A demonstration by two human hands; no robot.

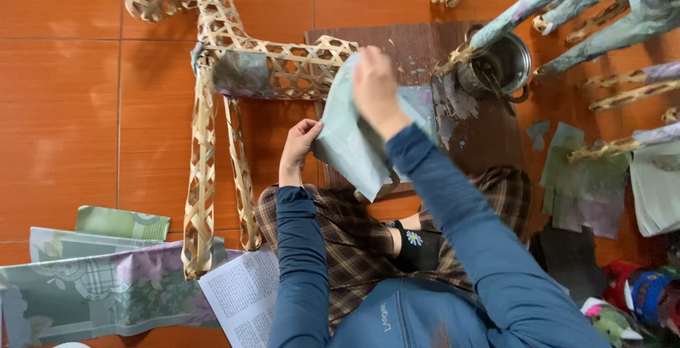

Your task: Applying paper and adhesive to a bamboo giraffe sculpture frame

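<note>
Both blue-sleeved arms reached forward; the left hand (pixel 299 142) curled, fingers bent inward at the wrist, while the right hand (pixel 375 87) stretched higher, palm down, fingers blurred
</note>
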